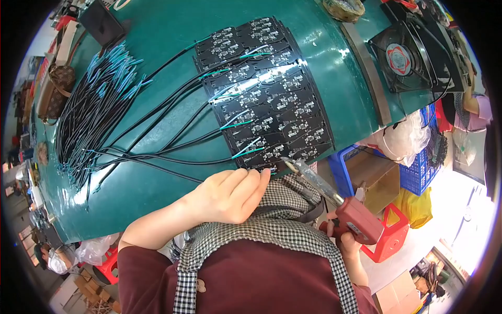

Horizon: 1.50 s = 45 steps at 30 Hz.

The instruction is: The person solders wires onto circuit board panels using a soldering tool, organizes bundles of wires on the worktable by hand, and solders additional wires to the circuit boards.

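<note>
My left hand [235, 194] is closed in a pinch at the near edge of a panel of black circuit boards [285, 118]. A black cable [180, 174] runs into its fingers, and a bit of green wire shows by the fingertips. My right hand [347, 243] grips a red soldering gun [361, 220] by its handle. The gun's metal tip [286, 161] points at the panel's near end, close to my left fingertips; whether it touches cannot be made out. Several black cables with green and pale wire ends lie across the panel's left side.
A thick bundle of black cables [89, 115] lies left on the green table [157, 204]. A fan [401, 57] stands at the far right beyond a dark bar [368, 78]. A blue crate [342, 170] and a red stool [389, 235] are off the table at right.
</note>
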Each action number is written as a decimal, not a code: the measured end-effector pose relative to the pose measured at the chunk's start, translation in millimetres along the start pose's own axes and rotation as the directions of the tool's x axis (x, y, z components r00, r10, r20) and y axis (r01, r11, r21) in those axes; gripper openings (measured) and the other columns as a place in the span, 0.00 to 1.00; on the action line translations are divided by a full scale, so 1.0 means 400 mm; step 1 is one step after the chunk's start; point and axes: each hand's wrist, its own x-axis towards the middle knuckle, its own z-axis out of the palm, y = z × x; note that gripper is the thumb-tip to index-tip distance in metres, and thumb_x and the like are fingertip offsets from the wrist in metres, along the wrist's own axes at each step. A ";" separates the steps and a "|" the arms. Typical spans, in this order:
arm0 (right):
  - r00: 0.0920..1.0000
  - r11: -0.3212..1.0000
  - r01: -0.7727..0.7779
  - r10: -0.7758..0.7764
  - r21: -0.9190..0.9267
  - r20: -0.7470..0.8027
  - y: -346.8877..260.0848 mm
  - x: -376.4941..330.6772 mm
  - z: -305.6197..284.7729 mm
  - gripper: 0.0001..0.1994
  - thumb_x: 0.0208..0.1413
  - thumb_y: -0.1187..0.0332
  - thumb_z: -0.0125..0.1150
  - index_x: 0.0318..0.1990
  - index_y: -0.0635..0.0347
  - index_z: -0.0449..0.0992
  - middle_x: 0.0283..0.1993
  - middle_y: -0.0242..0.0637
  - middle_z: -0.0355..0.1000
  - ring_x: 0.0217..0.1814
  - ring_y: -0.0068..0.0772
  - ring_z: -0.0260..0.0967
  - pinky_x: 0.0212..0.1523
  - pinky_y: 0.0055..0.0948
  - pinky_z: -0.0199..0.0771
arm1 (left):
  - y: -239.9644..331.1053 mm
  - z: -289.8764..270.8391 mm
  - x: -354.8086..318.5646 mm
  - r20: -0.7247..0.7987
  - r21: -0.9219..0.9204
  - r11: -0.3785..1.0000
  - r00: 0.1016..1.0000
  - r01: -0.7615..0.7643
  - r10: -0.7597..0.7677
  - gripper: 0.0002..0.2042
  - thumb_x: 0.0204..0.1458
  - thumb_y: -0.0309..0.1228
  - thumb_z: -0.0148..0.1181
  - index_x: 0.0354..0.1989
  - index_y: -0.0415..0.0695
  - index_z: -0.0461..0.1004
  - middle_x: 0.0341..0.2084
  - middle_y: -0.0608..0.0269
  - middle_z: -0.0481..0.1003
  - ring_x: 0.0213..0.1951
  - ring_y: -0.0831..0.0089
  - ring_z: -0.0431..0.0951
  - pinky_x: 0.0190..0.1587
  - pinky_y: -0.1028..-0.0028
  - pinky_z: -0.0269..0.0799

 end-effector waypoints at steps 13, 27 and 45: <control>0.995 0.996 -0.070 0.073 -0.049 0.063 0.042 0.001 -0.039 0.40 0.40 0.53 0.72 0.55 0.75 0.62 0.34 0.38 0.73 0.25 0.20 0.66 0.26 0.18 0.66 | 0.002 0.020 -0.007 0.093 -0.011 1.000 0.995 0.025 -0.024 0.14 0.35 0.22 0.57 0.35 0.32 0.75 0.25 0.61 0.69 0.21 0.78 0.67 0.20 0.83 0.65; 0.996 0.975 -0.029 0.047 -0.218 0.075 0.037 0.003 -0.023 0.36 0.40 0.59 0.71 0.54 0.74 0.65 0.37 0.40 0.74 0.27 0.21 0.68 0.29 0.19 0.69 | 0.004 0.025 -0.011 0.106 0.020 0.999 0.994 0.032 -0.034 0.14 0.36 0.22 0.57 0.36 0.32 0.74 0.26 0.61 0.69 0.22 0.78 0.67 0.21 0.83 0.65; 0.999 0.998 -0.025 0.024 0.049 0.027 0.044 -0.026 -0.027 0.39 0.42 0.57 0.71 0.58 0.72 0.59 0.42 0.46 0.73 0.25 0.22 0.66 0.25 0.19 0.66 | 0.041 0.033 -0.012 0.014 -0.158 0.969 0.981 0.193 -0.193 0.16 0.31 0.20 0.60 0.34 0.35 0.75 0.28 0.60 0.70 0.21 0.75 0.70 0.17 0.78 0.64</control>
